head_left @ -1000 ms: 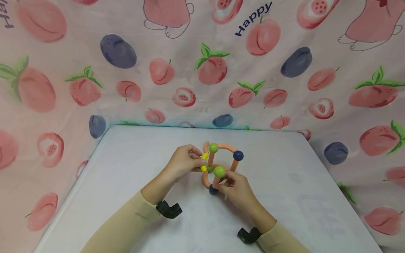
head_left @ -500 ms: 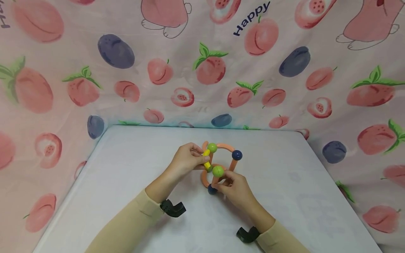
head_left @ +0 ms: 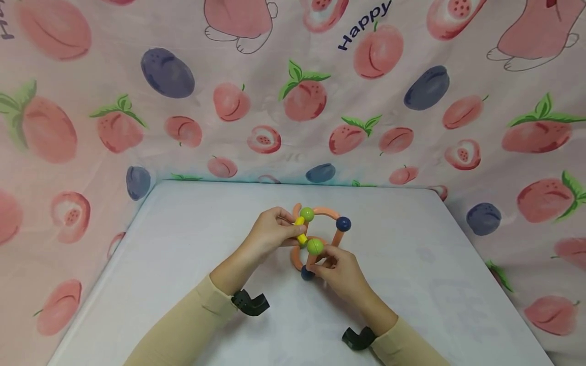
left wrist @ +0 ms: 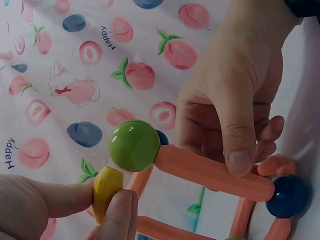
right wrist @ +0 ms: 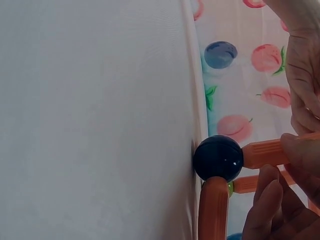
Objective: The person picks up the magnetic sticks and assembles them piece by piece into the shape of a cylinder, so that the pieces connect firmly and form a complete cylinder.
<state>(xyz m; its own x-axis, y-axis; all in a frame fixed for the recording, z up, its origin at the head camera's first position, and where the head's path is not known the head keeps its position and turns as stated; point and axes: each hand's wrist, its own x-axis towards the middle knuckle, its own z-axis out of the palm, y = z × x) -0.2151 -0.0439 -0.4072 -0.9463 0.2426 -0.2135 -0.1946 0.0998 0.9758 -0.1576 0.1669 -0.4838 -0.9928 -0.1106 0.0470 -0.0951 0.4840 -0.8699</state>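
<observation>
A frame of orange rods, green balls and navy balls stands on the white table. Near its left side in the head view, my left hand [head_left: 271, 232] pinches a short yellow rod [left wrist: 107, 194] between thumb and finger. That rod is tilted, close to the near green ball [left wrist: 134, 145]; in the left wrist view a small gap separates them. My right hand [head_left: 342, 270] pinches the near upright orange rod [left wrist: 215, 175], between the green ball above and a navy ball [right wrist: 218, 158] at its foot. Fingers partly cover this rod in the head view.
Curved orange rods [head_left: 326, 212] join the frame's far side, with another navy ball [head_left: 343, 223] at the far right corner and a green ball [head_left: 306, 214] at the far left. Behind the white table [head_left: 435, 264] hangs a fruit-print cloth [head_left: 284, 168].
My left hand has shifted slightly right, carrying the yellow rod closer to the near green ball, and the rod's tilt has changed. The right hand keeps its hold in place.
</observation>
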